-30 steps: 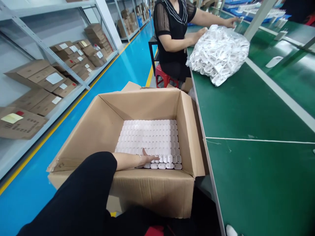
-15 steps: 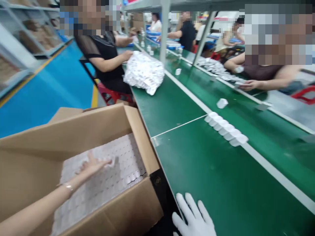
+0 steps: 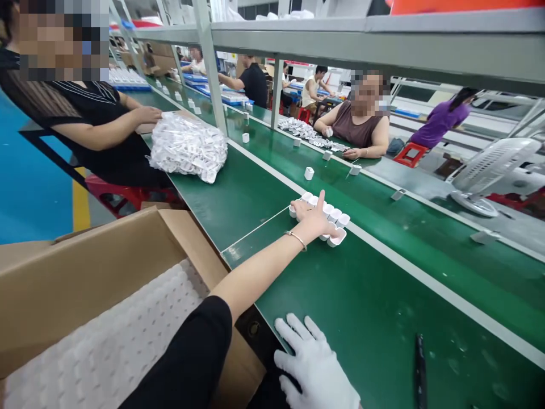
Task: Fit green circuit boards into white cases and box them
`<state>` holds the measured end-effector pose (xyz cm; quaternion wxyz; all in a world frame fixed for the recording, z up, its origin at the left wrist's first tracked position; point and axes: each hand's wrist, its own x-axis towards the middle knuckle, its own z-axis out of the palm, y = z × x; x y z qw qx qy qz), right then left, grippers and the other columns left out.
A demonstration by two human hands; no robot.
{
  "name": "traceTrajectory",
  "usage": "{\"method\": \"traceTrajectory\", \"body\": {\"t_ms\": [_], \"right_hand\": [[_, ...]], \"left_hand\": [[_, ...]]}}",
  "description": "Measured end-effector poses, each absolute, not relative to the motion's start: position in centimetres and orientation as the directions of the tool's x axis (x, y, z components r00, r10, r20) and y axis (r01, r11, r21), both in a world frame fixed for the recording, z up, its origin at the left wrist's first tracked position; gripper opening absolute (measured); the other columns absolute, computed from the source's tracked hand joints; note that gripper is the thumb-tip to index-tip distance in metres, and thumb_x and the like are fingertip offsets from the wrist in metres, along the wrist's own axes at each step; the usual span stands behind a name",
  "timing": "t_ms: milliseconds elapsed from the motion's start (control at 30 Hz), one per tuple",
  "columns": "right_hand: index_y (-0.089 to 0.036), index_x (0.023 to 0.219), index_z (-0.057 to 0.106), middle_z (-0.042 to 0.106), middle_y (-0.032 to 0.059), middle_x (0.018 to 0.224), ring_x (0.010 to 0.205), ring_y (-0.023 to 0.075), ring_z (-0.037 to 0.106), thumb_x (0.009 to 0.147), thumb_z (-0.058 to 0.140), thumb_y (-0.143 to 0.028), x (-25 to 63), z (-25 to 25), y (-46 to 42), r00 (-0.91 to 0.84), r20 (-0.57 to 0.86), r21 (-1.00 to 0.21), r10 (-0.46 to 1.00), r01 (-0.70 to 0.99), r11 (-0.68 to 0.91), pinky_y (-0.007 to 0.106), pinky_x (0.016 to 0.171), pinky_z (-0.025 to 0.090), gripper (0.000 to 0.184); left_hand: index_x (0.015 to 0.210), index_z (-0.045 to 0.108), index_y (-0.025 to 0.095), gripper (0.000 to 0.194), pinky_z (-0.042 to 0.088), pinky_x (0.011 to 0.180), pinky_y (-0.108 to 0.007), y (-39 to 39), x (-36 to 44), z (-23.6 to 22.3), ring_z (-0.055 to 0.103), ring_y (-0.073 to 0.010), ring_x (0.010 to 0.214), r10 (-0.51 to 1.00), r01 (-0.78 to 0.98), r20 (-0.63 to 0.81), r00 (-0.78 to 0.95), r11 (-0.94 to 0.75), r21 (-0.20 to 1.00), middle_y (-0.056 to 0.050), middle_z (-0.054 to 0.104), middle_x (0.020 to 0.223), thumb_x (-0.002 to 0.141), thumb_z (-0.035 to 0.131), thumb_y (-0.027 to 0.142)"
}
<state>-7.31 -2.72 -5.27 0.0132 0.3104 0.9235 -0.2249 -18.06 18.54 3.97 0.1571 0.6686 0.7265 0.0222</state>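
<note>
On the green surface (image 3: pixel 383 295) at frame centre, our bare left hand (image 3: pixel 313 218) lies open-fingered over a row of white chargers (image 3: pixel 336 224); our gloved right hand (image 3: pixel 315 366) rests spread at the lower edge, cardboard box (image 3: pixel 85 267) lower left.

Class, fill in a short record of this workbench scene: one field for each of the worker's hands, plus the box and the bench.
left hand: bare, bracelet on wrist, laid over a row of white adapters
right hand: white glove, flat at the bench edge, holding nothing
box: open cardboard, packed with white adapters
bench: green, white line along it
</note>
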Motion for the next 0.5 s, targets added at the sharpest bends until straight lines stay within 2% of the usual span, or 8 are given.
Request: {"method": "traceTrajectory", "body": {"t_ms": [100,167,233,267,333,400,433,500], "right_hand": [[-0.030,0.099,0.063,0.034,-0.0029,0.147,0.135,0.0285,0.030,0.080,0.057,-0.031,-7.2,-5.4,-2.5,-0.808,-0.163,-0.416,0.567,0.577,0.703,0.055,0.108,0.024,0.020],[-0.030,0.099,0.063,0.034,-0.0031,0.147,0.135,0.0282,0.029,0.080,0.057,-0.030,-7.1,-5.3,-2.5,-0.808,-0.160,-0.418,0.567,0.576,0.703,0.055,0.109,0.024,0.021],[-0.031,0.102,0.063,0.033,-0.0039,0.148,0.135,0.0271,0.029,0.080,0.055,-0.027,-7.0,-5.2,-2.6,-0.806,-0.150,-0.411,0.573,0.578,0.705,0.054,0.109,0.024,0.024],[-0.031,0.103,0.062,0.032,-0.0044,0.148,0.135,0.0264,0.029,0.079,0.054,-0.024,-6.9,-5.2,-2.7,-0.804,-0.142,-0.402,0.577,0.580,0.709,0.054,0.109,0.025,0.026],[-0.031,0.105,0.063,0.032,-0.0045,0.148,0.135,0.0258,0.030,0.078,0.052,-0.018,-6.6,-5.4,-2.9,-0.809,-0.111,-0.365,0.578,0.574,0.733,0.052,0.109,0.027,0.032],[-0.031,0.107,0.064,0.034,-0.0017,0.147,0.134,0.0272,0.033,0.078,0.052,-0.015,-6.3,-5.9,-3.0,-0.829,-0.053,-0.303,0.557,0.545,0.782,0.051,0.107,0.032,0.036],[-0.030,0.107,0.065,0.036,0.0006,0.146,0.132,0.0284,0.036,0.078,0.052,-0.015,-6.2,-6.3,-3.0,-0.848,-0.011,-0.264,0.530,0.514,0.816,0.051,0.104,0.036,0.035],[-0.030,0.104,0.067,0.044,0.0044,0.140,0.125,0.0318,0.045,0.078,0.055,-0.019,-6.2,-7.5,-2.9,-0.878,0.085,-0.179,0.471,0.452,0.874,0.051,0.096,0.043,0.031]], "left_hand": [[0.149,-0.003,0.015,0.138,0.004,0.098,-0.062,21.3,-15.8,2.3,0.024,-0.0522,0.126,0.961,0.974,-0.267,-0.076,0.129,0.185,-0.027,0.043,0.133,0.048,0.073,0.069],[0.149,-0.001,0.013,0.138,0.004,0.098,-0.063,21.8,-15.6,1.8,0.022,-0.0527,0.128,0.965,0.962,-0.249,-0.075,0.136,0.236,-0.028,0.044,0.132,0.047,0.074,0.069],[0.148,0.005,0.011,0.132,0.011,0.099,-0.062,21.2,-16.5,1.8,0.027,-0.0513,0.126,0.986,0.929,-0.149,-0.078,0.126,0.348,-0.028,0.046,0.130,0.052,0.071,0.072],[0.148,0.011,0.011,0.122,0.017,0.098,-0.060,20.5,-17.5,2.0,0.031,-0.0487,0.124,0.995,0.904,-0.064,-0.081,0.101,0.415,-0.027,0.047,0.128,0.058,0.068,0.071],[0.141,0.031,0.012,0.089,0.029,0.097,-0.051,18.5,-21.0,2.5,0.039,-0.0398,0.118,0.986,0.851,0.146,-0.086,-0.003,0.525,-0.021,0.052,0.122,0.074,0.060,0.063],[0.122,0.053,0.015,0.052,0.035,0.097,-0.041,15.9,-26.4,2.6,0.044,-0.0301,0.112,0.946,0.819,0.312,-0.091,-0.107,0.564,-0.012,0.058,0.112,0.083,0.054,0.049],[0.114,0.058,0.017,0.041,0.036,0.096,-0.038,14.2,-29.7,2.3,0.047,-0.0264,0.109,0.934,0.814,0.337,-0.120,-0.102,0.571,-0.009,0.059,0.107,0.085,0.053,0.045],[0.106,0.058,0.018,0.028,0.039,0.093,-0.032,9.8,-36.6,0.7,0.052,-0.0209,0.101,0.937,0.800,0.218,-0.274,0.096,0.592,-0.005,0.059,0.105,0.088,0.049,0.037]]}}
